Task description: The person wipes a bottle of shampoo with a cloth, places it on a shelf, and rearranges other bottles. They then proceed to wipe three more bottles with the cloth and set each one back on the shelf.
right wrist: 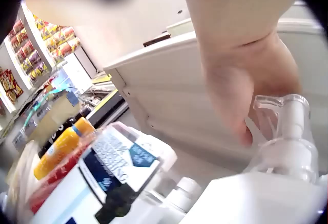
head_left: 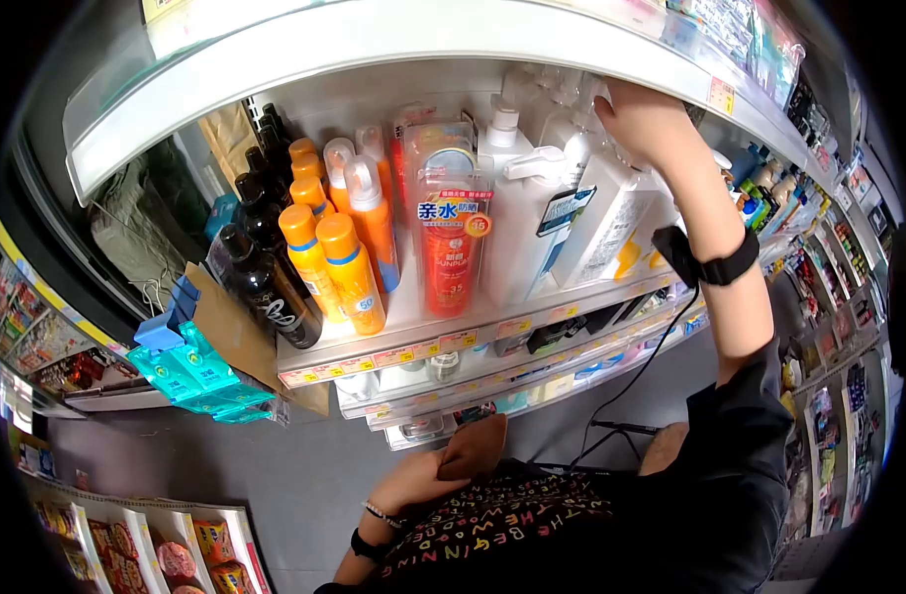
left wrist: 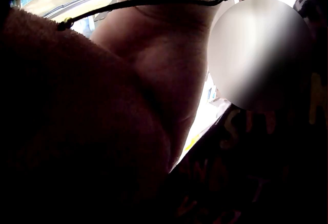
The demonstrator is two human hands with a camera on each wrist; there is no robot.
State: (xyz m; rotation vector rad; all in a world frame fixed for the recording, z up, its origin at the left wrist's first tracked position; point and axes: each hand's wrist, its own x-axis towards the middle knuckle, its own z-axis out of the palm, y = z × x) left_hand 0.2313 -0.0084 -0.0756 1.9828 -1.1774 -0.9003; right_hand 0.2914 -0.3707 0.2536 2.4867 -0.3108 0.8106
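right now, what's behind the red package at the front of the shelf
Behind the front red package, part of another red package shows at its upper left. The front one covers the rest, so how many stand further back can't be seen.

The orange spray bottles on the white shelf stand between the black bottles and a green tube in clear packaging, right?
No: the tube in clear packaging is red, as the head view shows. The orange spray bottles do stand between it and the black bottles.
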